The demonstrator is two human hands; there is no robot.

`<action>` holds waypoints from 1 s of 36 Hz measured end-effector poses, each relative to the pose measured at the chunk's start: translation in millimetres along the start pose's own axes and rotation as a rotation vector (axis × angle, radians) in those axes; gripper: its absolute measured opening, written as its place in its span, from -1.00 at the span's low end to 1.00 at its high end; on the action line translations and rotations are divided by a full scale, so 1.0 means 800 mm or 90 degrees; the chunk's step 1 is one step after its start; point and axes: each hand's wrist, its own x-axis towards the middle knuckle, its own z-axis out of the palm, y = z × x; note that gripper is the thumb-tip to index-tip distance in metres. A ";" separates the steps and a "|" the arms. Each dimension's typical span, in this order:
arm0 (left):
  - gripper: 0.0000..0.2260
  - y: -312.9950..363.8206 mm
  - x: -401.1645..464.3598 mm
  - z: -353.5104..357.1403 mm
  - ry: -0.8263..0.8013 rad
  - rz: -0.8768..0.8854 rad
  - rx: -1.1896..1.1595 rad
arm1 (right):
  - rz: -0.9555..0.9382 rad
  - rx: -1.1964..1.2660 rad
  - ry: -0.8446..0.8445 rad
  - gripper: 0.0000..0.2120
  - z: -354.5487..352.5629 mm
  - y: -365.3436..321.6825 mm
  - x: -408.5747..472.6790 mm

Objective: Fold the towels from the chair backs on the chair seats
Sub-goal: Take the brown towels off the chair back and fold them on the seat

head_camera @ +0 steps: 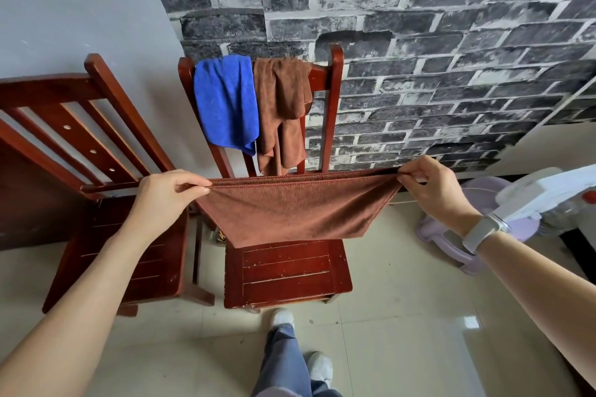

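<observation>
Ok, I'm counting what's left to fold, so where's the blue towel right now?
In the head view, the blue towel hangs over the left side of the middle chair's back, right beside a brown towel draped there.

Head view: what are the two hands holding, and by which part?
A brown terry towel, stretched over the red wooden chair seat. The left hand pinches its upper left corner, the right hand its upper right corner.
</observation>
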 end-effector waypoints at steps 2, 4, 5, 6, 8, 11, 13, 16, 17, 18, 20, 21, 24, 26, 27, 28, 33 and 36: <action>-0.90 -0.001 0.001 -0.001 0.011 -0.005 -0.001 | -0.004 0.012 -0.005 -0.80 -0.001 -0.001 0.002; -0.90 -0.002 0.002 -0.001 0.014 -0.011 0.003 | -0.012 0.009 -0.012 -0.76 -0.002 -0.003 0.004; -0.91 -0.003 0.003 0.000 0.013 -0.016 0.007 | -0.018 -0.001 -0.020 -0.75 -0.002 -0.005 0.004; -0.91 -0.003 0.004 0.000 0.013 -0.025 0.009 | -0.028 -0.017 -0.029 -0.73 -0.001 -0.007 0.006; -0.88 -0.006 0.008 0.001 0.018 -0.056 0.006 | -0.069 -0.060 -0.042 -0.72 -0.001 -0.010 0.009; -0.84 -0.009 0.013 0.004 -0.012 -0.078 0.010 | -0.091 -0.109 -0.069 -0.76 0.001 -0.013 0.015; -0.84 -0.012 0.015 0.007 -0.034 -0.032 0.063 | -0.075 -0.122 -0.089 -0.79 0.005 -0.012 0.021; -0.88 -0.021 0.019 0.013 -0.049 0.054 0.143 | -0.043 -0.137 -0.105 -0.82 0.015 -0.007 0.031; -0.90 -0.027 0.021 0.016 -0.052 0.065 0.156 | -0.034 -0.147 -0.107 -0.83 0.020 -0.005 0.035; -0.92 -0.034 0.024 0.021 -0.051 0.063 0.163 | -0.026 -0.159 -0.110 -0.84 0.024 -0.003 0.040; -0.93 -0.049 0.034 0.032 -0.053 0.043 0.187 | -0.009 -0.179 -0.117 -0.85 0.036 0.001 0.052; -0.93 -0.056 0.041 0.038 -0.056 0.032 0.203 | 0.001 -0.187 -0.120 -0.86 0.042 0.003 0.059; -0.92 -0.075 0.063 0.053 -0.046 0.018 0.233 | 0.016 -0.202 -0.113 -0.86 0.064 0.006 0.079; -0.92 -0.084 0.075 0.060 -0.023 0.033 0.248 | 0.022 -0.209 -0.100 -0.85 0.077 0.007 0.092; -0.93 -0.088 0.079 0.062 -0.006 0.041 0.255 | 0.021 -0.209 -0.090 -0.85 0.082 0.007 0.098; -0.93 -0.091 0.083 0.063 0.014 0.048 0.260 | 0.018 -0.207 -0.080 -0.85 0.086 0.007 0.103; -0.94 -0.097 0.086 0.064 0.073 0.063 0.245 | -0.008 -0.193 -0.053 -0.86 0.102 0.009 0.111; -0.96 -0.103 0.075 0.065 0.080 0.087 0.243 | -0.026 -0.192 -0.045 -0.87 0.107 0.015 0.102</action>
